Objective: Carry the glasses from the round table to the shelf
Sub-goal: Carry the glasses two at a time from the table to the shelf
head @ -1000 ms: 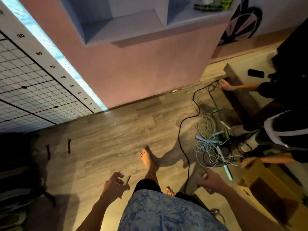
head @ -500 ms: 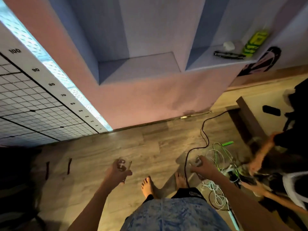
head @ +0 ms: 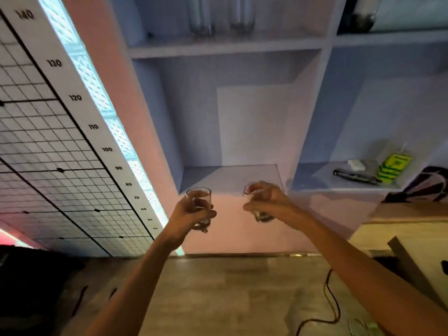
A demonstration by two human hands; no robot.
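Observation:
My left hand (head: 190,214) is wrapped around a small clear glass (head: 198,197), held upright. My right hand (head: 269,202) grips a second clear glass (head: 253,190), tilted a little, its body mostly hidden by my fingers. Both arms are raised in front of the lower middle compartment of the pale wall shelf (head: 230,177), whose floor is bare. Two tall clear glasses (head: 201,20) stand on the shelf board above, and a third (head: 363,15) stands in the upper right compartment. The round table is out of view.
The right lower compartment holds a yellow-green packet (head: 394,167), a white object and a dark flat tool (head: 356,177). A measuring grid board (head: 60,154) leans on the left. A black cable (head: 332,301) runs over the wooden floor; a wooden box (head: 400,231) sits right.
My view has swung up from the floor to the shelf. Both hands have risen with their glasses from hip height to the lower compartment's level. The seated person and cable tangle have left view.

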